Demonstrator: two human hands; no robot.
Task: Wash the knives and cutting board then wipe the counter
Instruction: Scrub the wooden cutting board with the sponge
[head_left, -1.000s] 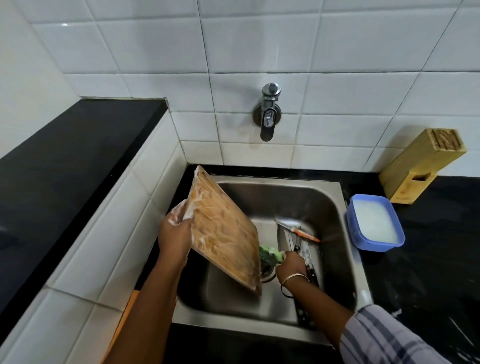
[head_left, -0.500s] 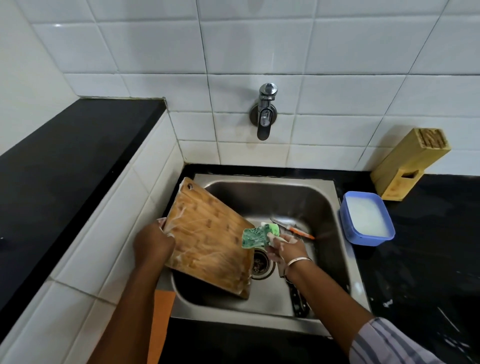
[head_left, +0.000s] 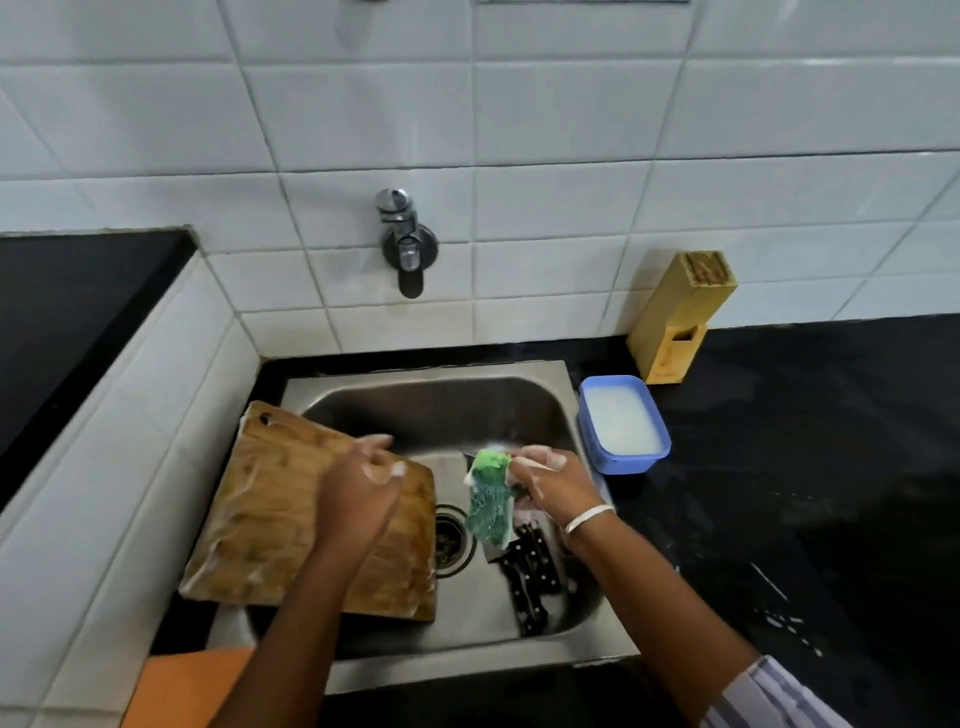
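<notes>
A soapy wooden cutting board (head_left: 270, 514) lies tilted over the left side of the steel sink (head_left: 441, 370), its far corner on the rim. My left hand (head_left: 358, 493), covered in suds, hovers over the board's right edge with loosely curled fingers and grips nothing. My right hand (head_left: 553, 483) pinches a green scrub sponge (head_left: 488, 501) that hangs down over the sink's middle. Several black-handled knives (head_left: 527, 571) lie in the basin under the sponge, partly hidden by my right wrist.
The wall tap (head_left: 406, 244) is above the sink and no water runs. A blue tub of soapy water (head_left: 623, 423) and a wooden knife block (head_left: 680, 317) stand on the wet black counter (head_left: 810, 467) at right. An orange cloth (head_left: 187, 686) lies front left.
The board went from held upright to lying over the sink's left side. My left hand let go of its edge and moved over it. My right hand lifted the sponge out of the basin.
</notes>
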